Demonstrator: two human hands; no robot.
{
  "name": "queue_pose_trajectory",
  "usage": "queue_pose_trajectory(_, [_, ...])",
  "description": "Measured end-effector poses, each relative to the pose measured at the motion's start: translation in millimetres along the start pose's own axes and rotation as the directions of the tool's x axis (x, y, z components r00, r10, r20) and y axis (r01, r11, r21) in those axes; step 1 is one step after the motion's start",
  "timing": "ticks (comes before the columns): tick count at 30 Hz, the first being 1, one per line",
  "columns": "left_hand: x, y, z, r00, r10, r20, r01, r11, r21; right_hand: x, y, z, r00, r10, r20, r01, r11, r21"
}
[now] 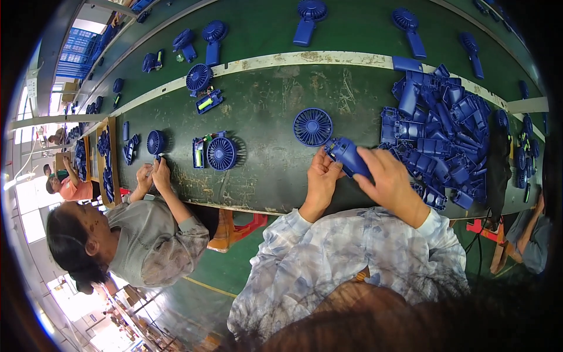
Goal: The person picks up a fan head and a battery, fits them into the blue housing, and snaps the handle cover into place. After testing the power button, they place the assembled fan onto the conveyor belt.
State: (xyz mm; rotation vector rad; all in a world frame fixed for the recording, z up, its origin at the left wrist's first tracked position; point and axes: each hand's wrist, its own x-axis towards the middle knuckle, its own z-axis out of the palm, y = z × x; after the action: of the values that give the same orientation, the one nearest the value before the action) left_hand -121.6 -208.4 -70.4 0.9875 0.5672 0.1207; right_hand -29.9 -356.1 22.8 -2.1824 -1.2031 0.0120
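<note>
I have the blue fan (328, 139) at the middle of the frame, its round grille lying on the green table (264, 105) and its handle lifted toward me. My right hand (390, 179) is wrapped over the handle, fingers clamped on it; my left hand (322, 176) pinches the handle's lower edge just under the grille, fingertips together on the plastic.

The risk I see is the handle shell going on crooked: if my left thumb slips, the two halves could gape or a wire inside could get nipped. I could also nudge the grille off toward the table edge.

To the right sits a heap of blue shells (446, 135). To the left lies an open fan (218, 152) with a yellow-green cell showing. Further left, a co-worker's hands (153, 176) work another small fan. I see no packages or labels on the table; a wooden tray (105, 161) of blue parts stands at the far left.
</note>
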Motion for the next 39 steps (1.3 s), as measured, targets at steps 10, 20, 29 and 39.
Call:
queue_pose_trajectory(10, [-2.8, 0.5, 2.5, 0.999, 0.030, 0.035, -0.025, 0.991, -0.130, -7.0, -1.3, 34.6, 0.990, 0.063, 0.123, -0.048, 0.992, -0.119])
queue_pose_trajectory(20, [-3.8, 5.8, 3.2, 0.994, 0.005, 0.113, 0.022, 0.972, -0.234, 0.3, -1.2, 38.6, 0.993, 0.039, 0.112, -0.015, 0.978, -0.208])
queue_pose_trajectory(29, [-0.7, 2.8, 9.3, 1.000, -0.006, -0.008, 0.005, 0.982, -0.191, -1.0, 1.7, 41.5, 0.994, 0.042, 0.101, -0.018, 0.973, -0.231])
queue_pose_trajectory(39, [3.7, 0.9, 12.8, 0.997, -0.029, -0.072, 0.015, 0.983, -0.185, 2.0, 2.9, 41.0, 0.987, 0.039, 0.155, -0.002, 0.972, -0.237])
